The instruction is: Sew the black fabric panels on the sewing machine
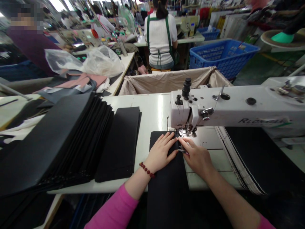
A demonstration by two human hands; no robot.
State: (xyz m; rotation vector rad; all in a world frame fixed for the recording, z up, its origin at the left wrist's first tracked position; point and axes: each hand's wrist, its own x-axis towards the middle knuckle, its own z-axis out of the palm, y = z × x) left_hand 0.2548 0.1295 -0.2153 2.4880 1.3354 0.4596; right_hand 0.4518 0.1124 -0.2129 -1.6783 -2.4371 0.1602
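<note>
A long black fabric panel (168, 194) lies under my hands, its far end beside the presser foot (188, 132) of a white sewing machine (224, 108). My left hand (162, 150) rests flat on the panel with the fingers spread. Close to the needle area, my right hand (198, 158) has its thumb and forefinger at the panel's right edge. A small pair of metal thread snips (181, 149) is tucked in that hand, its blades pointing left toward my left thumb. The fingers partly hide the snips' handles.
Stacks of black panels (59, 136) and a thinner pile (119, 140) stand to the left. More panels (264, 159) lie right, beneath the machine arm. Behind the table are a cloth-lined bin (166, 81), a blue basket (221, 57) and a seated person (160, 38).
</note>
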